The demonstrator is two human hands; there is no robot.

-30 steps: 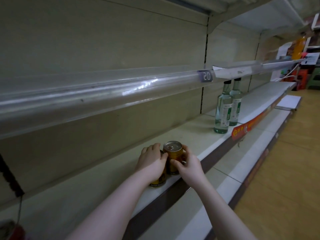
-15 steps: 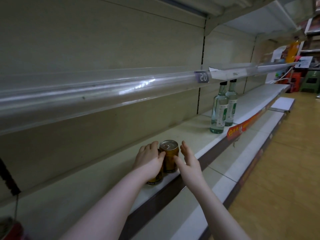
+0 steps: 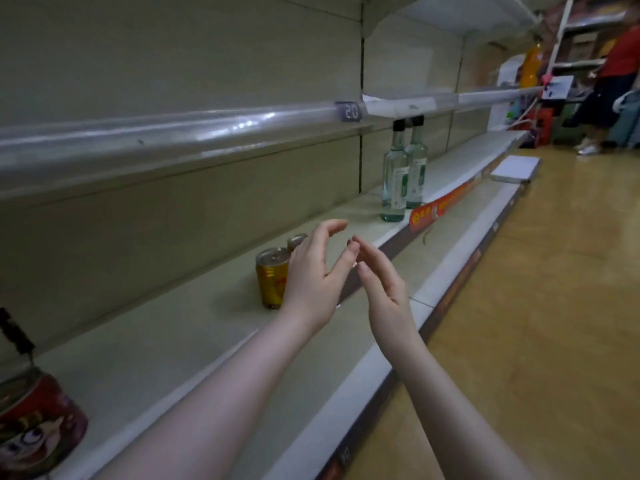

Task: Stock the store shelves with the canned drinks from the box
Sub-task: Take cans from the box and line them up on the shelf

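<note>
Two gold cans stand upright on the white store shelf point(image 3: 166, 344). The nearer gold can point(image 3: 272, 280) shows in full; the second gold can point(image 3: 295, 240) behind it is partly hidden by my left hand point(image 3: 313, 278). My left hand hovers just right of the cans with fingers spread, holding nothing. My right hand point(image 3: 379, 284) is raised beside it over the shelf's front edge, fingers apart and empty. The box is out of view.
Two clear glass bottles point(image 3: 403, 178) stand farther along the shelf. A red printed can point(image 3: 36, 424) sits at the near left. A lower shelf point(image 3: 450, 265) juts out below. A person in red point(image 3: 613, 74) stands at the aisle's far end on the wooden floor.
Both hands have let go of the gold cans and lifted up and to the right. The cans stay on the shelf. My view has shifted, bringing the red can into sight.
</note>
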